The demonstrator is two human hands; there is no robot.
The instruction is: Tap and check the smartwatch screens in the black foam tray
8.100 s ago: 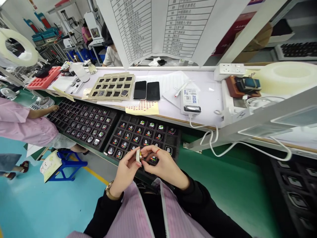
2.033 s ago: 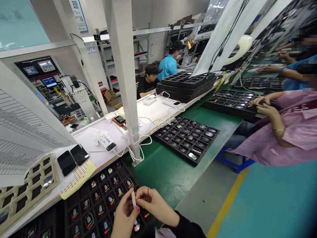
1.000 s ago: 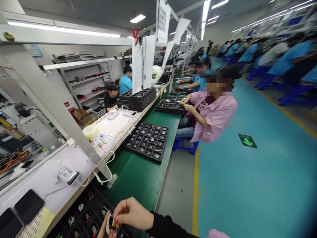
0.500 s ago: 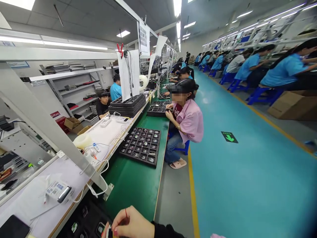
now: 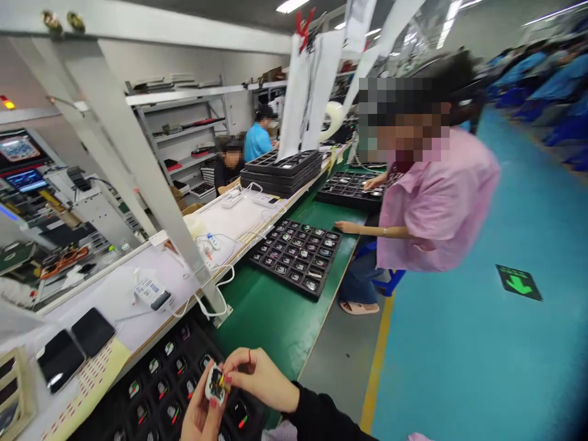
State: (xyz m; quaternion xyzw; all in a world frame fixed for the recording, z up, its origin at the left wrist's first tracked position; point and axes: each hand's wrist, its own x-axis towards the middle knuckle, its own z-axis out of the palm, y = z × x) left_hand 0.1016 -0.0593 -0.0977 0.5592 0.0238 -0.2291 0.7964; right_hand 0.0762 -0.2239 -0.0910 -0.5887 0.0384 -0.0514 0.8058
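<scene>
My left hand (image 5: pixel 202 411) is closed on a small electronic device (image 5: pixel 214 386) with a white rounded casing and dark inner parts facing up. The fingers and thumb of my right hand (image 5: pixel 264 378) pinch a small yellow part (image 5: pixel 224 381) at the device's right edge. Whether that part is fixed to the device I cannot tell. Under both hands lies a black compartment tray (image 5: pixel 198 344) with similar small units in its cells, several showing red and green pieces. My hands and the lower edge of view hide part of this tray.
Farther along the green bench (image 5: pixel 257 318) lies another filled black tray (image 5: pixel 316 293). A person in a pink shirt (image 5: pixel 441 208) leans over the bench. Left, a white shelf (image 5: pixel 114 288) bears two dark phones (image 5: pixel 59 358) and a white box (image 5: pixel 151 294). A slanted post (image 5: pixel 151 165) rises there.
The view has swung left and down, bringing both hands, the device and more of the near tray into sight. The person in pink has leaned nearer, one arm reaching onto the bench.
</scene>
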